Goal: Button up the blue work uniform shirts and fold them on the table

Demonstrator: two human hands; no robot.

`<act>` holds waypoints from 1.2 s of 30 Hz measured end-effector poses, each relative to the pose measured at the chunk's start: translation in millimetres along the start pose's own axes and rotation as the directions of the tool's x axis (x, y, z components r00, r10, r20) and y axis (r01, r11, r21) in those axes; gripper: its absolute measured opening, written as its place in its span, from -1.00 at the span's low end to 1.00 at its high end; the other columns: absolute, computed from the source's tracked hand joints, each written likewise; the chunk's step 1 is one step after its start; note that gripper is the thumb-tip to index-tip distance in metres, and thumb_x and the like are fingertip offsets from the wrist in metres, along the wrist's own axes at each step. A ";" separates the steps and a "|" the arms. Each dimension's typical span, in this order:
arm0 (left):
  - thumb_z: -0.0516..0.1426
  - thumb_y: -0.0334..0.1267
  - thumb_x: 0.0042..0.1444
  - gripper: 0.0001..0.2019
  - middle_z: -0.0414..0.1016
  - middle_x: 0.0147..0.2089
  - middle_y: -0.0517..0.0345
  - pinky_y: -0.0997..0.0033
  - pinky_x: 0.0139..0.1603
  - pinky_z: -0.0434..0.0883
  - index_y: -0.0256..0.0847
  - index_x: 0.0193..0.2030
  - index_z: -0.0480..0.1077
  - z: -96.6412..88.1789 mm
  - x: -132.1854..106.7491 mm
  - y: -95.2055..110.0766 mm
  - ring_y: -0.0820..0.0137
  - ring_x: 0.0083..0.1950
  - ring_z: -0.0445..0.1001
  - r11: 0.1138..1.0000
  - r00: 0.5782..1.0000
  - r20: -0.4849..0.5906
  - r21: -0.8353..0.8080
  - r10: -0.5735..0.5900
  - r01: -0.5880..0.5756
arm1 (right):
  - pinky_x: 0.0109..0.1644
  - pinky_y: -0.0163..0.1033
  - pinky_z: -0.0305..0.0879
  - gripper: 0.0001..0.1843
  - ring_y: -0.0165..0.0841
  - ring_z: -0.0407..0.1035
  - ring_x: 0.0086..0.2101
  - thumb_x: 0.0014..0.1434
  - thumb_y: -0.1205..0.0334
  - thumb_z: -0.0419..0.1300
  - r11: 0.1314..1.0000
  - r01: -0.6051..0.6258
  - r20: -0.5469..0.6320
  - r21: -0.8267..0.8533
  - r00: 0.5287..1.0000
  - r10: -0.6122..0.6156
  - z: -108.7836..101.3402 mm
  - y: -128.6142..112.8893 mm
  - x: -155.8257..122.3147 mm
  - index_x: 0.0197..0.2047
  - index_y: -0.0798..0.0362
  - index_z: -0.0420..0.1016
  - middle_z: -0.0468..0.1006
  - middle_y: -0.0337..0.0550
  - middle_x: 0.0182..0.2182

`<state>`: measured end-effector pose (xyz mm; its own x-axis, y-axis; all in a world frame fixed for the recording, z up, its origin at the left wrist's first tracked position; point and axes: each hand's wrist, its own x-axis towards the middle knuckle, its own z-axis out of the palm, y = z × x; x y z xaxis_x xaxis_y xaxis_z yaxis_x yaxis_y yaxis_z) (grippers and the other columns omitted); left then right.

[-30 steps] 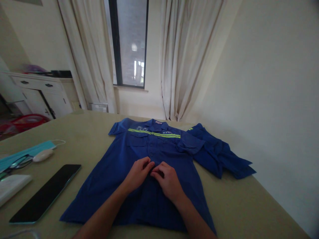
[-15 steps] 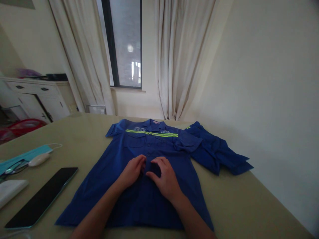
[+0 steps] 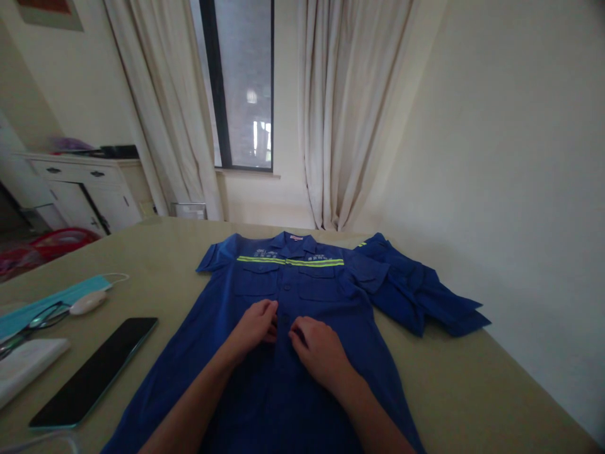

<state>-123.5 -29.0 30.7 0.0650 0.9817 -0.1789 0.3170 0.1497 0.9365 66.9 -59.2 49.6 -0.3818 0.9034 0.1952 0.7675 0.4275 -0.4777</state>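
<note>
A blue short-sleeved work shirt with a yellow-green reflective stripe lies flat, front up, on the beige table. My left hand and my right hand rest on its button placket at mid-chest, close together. Both have their fingers curled and pinch the fabric beside a button. A second blue garment lies crumpled to the right of the shirt, touching its sleeve.
On the left of the table lie a black tablet, a light blue face mask, glasses, a white mouse and a white pad. Beyond are curtains, a window, a white cabinet and the right wall.
My hands have shifted slightly along the placket and drawn a little apart. The shirt front now lies flatter and closed at the chest. The view has tilted a little.
</note>
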 end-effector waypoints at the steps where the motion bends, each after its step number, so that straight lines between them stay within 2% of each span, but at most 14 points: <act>1: 0.09 0.20 0.15 -0.54 0.53 -0.30 0.08 0.38 -0.45 0.47 -0.21 -0.17 0.44 3.4 3.3 -0.2 0.32 -0.38 0.53 0.999 0.998 -0.041 0.016 0.039 -0.039 | -0.28 -0.30 0.18 -0.88 -0.31 0.54 -0.28 0.32 0.28 0.18 1.000 -0.014 -0.013 0.015 1.000 0.014 2.6 1.1 0.9 -0.12 -0.10 0.52 0.64 -0.24 -0.28; 5: 0.23 0.03 0.05 -0.68 0.57 -0.28 0.11 0.43 -0.44 0.39 -0.18 -0.21 0.49 14.1 11.0 -2.3 0.32 -0.35 0.50 0.984 0.983 -0.082 0.073 0.167 -0.161 | -0.31 -0.30 0.16 -0.76 -0.30 0.55 -0.30 0.33 0.25 0.17 0.997 -0.082 -0.036 -0.004 0.996 0.082 12.7 5.4 5.5 0.05 -0.12 0.47 0.65 -0.27 -0.30; 8: 0.19 -0.01 0.09 -0.71 0.57 -0.33 0.13 0.43 -0.36 0.38 -0.20 -0.25 0.51 17.7 12.5 -5.0 0.30 -0.29 0.52 0.971 0.967 -0.098 0.079 0.234 -0.227 | -0.31 -0.31 0.15 -0.79 -0.30 0.54 -0.28 0.34 0.24 0.15 0.994 -0.070 -0.056 -0.088 0.996 0.065 16.5 6.3 8.4 0.03 -0.09 0.46 0.64 -0.25 -0.24; 14: 0.10 0.05 0.15 -0.63 0.58 -0.36 0.13 0.44 -0.46 0.34 -0.24 -0.21 0.50 19.8 13.9 -6.3 0.31 -0.37 0.53 0.969 0.966 -0.087 0.057 0.244 -0.240 | -0.28 -0.33 0.19 -0.84 -0.34 0.50 -0.24 0.41 0.25 0.08 0.983 -0.007 -0.155 -0.182 0.988 -0.021 20.6 7.7 13.5 -0.07 -0.07 0.49 0.57 -0.22 -0.18; 17: 0.11 -0.02 0.16 -0.70 0.60 -0.34 0.12 0.40 -0.33 0.38 -0.22 -0.24 0.50 21.1 12.8 -4.4 0.29 -0.32 0.54 0.956 0.951 -0.118 0.105 0.285 -0.273 | -0.28 -0.33 0.19 -0.81 -0.36 0.48 -0.26 0.43 0.26 0.05 0.978 0.010 -0.163 -0.206 0.986 -0.045 22.0 9.5 15.8 -0.06 -0.07 0.50 0.54 -0.21 -0.17; 21: 0.11 -0.14 0.17 -0.79 0.61 -0.29 0.11 0.35 -0.20 0.38 -0.18 -0.23 0.52 25.1 10.1 -3.7 0.29 -0.27 0.54 0.932 0.927 -0.146 0.172 0.344 -0.319 | -0.30 -0.35 0.18 -0.81 -0.38 0.46 -0.30 0.44 0.26 0.05 0.977 0.026 -0.117 -0.211 0.992 -0.051 19.6 12.3 18.1 -0.08 -0.06 0.50 0.51 -0.21 -0.17; 25: 0.09 -0.23 0.20 -0.82 0.61 -0.23 0.09 0.34 -0.10 0.38 -0.18 -0.20 0.51 28.3 9.2 -5.3 0.29 -0.19 0.54 0.913 0.906 -0.169 0.202 0.389 -0.354 | -0.25 -0.35 0.21 -0.83 -0.37 0.45 -0.26 0.42 0.27 0.08 0.989 0.063 -0.095 -0.136 0.993 -0.077 17.1 16.7 19.1 -0.12 -0.05 0.50 0.50 -0.21 -0.19; 28: 0.09 -0.27 0.20 -0.83 0.61 -0.23 0.09 0.33 -0.08 0.39 -0.17 -0.21 0.51 28.0 9.2 -5.4 0.29 -0.17 0.55 0.903 0.896 -0.169 0.210 0.411 -0.374 | -0.20 -0.34 0.24 -0.83 -0.36 0.44 -0.26 0.39 0.30 0.10 0.995 0.093 -0.111 -0.022 0.989 -0.095 18.4 20.8 19.6 -0.12 -0.04 0.53 0.48 -0.21 -0.22; 33: 0.11 -0.27 0.19 -0.82 0.65 -0.23 0.13 0.34 -0.11 0.44 -0.15 -0.19 0.56 25.3 10.2 -3.7 0.29 -0.21 0.58 0.891 0.895 -0.104 0.192 0.435 -0.411 | -0.21 -0.30 0.25 -0.84 -0.36 0.41 -0.31 0.35 0.29 0.16 0.984 0.054 -0.169 0.172 0.985 -0.024 20.7 26.8 21.5 -0.23 -0.02 0.58 0.46 -0.23 -0.31; 36: 0.02 -0.33 0.23 -0.71 0.68 -0.16 0.13 0.32 0.00 0.47 -0.13 -0.15 0.59 22.9 12.7 -4.6 0.29 -0.11 0.60 0.888 0.894 -0.063 0.169 0.443 -0.428 | -0.18 -0.29 0.26 -0.83 -0.34 0.43 -0.28 0.33 0.27 0.18 0.974 0.026 -0.200 0.225 0.980 0.020 20.2 27.9 22.0 -0.27 -0.02 0.59 0.48 -0.21 -0.30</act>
<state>-102.4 -19.8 17.2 0.1388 0.9516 0.2742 0.4135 -0.3073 0.8571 69.5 -28.1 23.2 -0.2553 0.9002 0.3527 0.6220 0.4322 -0.6529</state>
